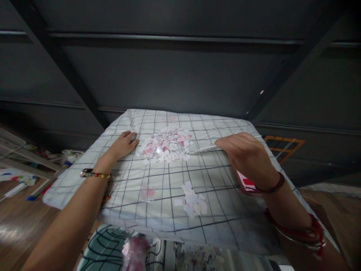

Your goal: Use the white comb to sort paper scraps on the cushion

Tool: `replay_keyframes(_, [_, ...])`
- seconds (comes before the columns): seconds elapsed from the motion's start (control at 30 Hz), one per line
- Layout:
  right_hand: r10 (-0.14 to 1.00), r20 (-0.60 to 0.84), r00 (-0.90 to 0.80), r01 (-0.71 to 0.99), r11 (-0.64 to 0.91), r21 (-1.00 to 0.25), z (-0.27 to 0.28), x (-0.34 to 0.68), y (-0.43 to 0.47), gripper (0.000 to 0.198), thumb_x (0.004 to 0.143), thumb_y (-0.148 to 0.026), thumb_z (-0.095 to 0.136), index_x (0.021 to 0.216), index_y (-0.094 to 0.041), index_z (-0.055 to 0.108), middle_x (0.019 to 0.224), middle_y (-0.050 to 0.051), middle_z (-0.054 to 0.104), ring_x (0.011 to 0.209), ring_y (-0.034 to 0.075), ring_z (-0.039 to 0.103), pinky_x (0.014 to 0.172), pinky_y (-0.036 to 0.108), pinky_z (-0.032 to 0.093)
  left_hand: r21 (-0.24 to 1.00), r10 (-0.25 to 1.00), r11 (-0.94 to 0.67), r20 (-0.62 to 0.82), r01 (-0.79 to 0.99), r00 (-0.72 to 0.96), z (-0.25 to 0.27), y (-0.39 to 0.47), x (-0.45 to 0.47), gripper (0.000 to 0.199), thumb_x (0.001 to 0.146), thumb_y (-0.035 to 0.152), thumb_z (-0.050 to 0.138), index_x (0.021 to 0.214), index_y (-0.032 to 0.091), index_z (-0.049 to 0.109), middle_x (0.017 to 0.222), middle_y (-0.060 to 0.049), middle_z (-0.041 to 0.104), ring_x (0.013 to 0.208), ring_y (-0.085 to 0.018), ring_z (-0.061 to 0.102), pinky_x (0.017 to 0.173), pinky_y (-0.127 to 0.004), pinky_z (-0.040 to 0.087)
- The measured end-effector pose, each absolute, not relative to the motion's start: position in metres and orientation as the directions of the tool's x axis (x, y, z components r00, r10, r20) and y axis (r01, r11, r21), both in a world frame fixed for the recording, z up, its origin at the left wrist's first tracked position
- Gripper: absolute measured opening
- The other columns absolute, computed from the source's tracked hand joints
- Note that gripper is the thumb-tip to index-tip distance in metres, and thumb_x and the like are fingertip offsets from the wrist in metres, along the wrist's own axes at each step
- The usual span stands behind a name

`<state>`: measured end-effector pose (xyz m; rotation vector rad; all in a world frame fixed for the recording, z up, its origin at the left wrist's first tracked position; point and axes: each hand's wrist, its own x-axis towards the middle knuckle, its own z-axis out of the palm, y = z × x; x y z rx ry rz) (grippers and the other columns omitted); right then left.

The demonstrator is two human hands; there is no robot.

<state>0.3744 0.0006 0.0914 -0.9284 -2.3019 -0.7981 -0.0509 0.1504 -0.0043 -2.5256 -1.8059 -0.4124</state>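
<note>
Covering the worktop (158,210): a white cloth (214,177) ruled with a dark grid, creased, its near edge hanging over the front; a faint pink stain (147,193) shows on it near the middle front.

Item 1. Large heap of paper scraps (166,146), white and pink, lying at the far middle of the cloth between the two hands.

Item 2. Small heap of white scraps (193,203), nearer the front edge, well apart from the large heap.

Item 3. Left hand (124,144), palm down and flat on the cloth, fingers together, tips just beside the left edge of the large heap; nothing gripped. Beaded bracelet (94,174) on the wrist.

Item 4. Right hand (248,156), back uppermost, fingers curled over a thin white strip (203,149) that points from the fingertips toward the large heap; whether the fingers pinch it or merely rest on it cannot be told. Dark band (275,187) at the wrist, red bangles (310,233) further up the forearm. A pink-and-red flat object (245,183) lies partly hidden beneath this hand.

Item 5. Surroundings: dark grey panelled wall (180,75) behind, crossed by slanting dark beams; wooden floor (17,222) at left with scattered coloured clutter (17,177); an orange-framed grid object (282,145) on the right beyond the cloth. Below the front edge, patterned fabric (104,244) and more pink scraps (134,252), blurred.
</note>
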Motion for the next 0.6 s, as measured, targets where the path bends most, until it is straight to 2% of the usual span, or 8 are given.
replay_keyframes(0.17, [0.377, 0.636, -0.673, 0.686, 0.64, 0.347, 0.093, 0.38, 0.002, 0.029, 0.093, 0.001, 0.049, 0.094, -0.021, 0.067, 0.08, 0.001, 0.074, 0.072, 0.018, 0.063, 0.071, 0.032, 0.048, 0.177, 0.949, -0.301, 0.148, 0.937, 0.277, 0.0, 0.148, -0.048, 0.055, 0.096, 0.044, 0.038, 0.135, 0.014, 0.062, 0.142, -0.015, 0.065, 0.146, -0.032, 0.047, 0.126, -0.048, 0.037])
replay_keyframes(0.43, [0.338, 0.698, -0.632, 0.669, 0.693, 0.27, 0.094, 0.378, -0.001, 0.031, 0.088, 0.002, 0.052, 0.099, -0.023, 0.066, 0.081, -0.002, 0.075, 0.071, 0.017, 0.064, 0.069, 0.032, 0.049, 0.188, 0.956, -0.283, 0.138, 0.941, 0.26, 0.004, 0.144, -0.044, 0.054, 0.096, 0.043, 0.038, 0.134, 0.015, 0.063, 0.142, -0.014, 0.065, 0.147, -0.032, 0.045, 0.126, -0.048, 0.037])
replay_keyframes(0.6, [0.352, 0.691, -0.631, 0.649, 0.728, 0.222, 0.094, 0.379, -0.003, 0.033, 0.084, 0.002, 0.05, 0.099, -0.023, 0.067, 0.08, -0.001, 0.075, 0.069, 0.017, 0.066, 0.066, 0.032, 0.05, 0.201, 0.958, -0.273, 0.15, 0.941, 0.246, 0.006, 0.143, -0.042, 0.052, 0.096, 0.042, 0.039, 0.134, 0.017, 0.063, 0.138, -0.012, 0.067, 0.146, -0.03, 0.045, 0.126, -0.047, 0.037])
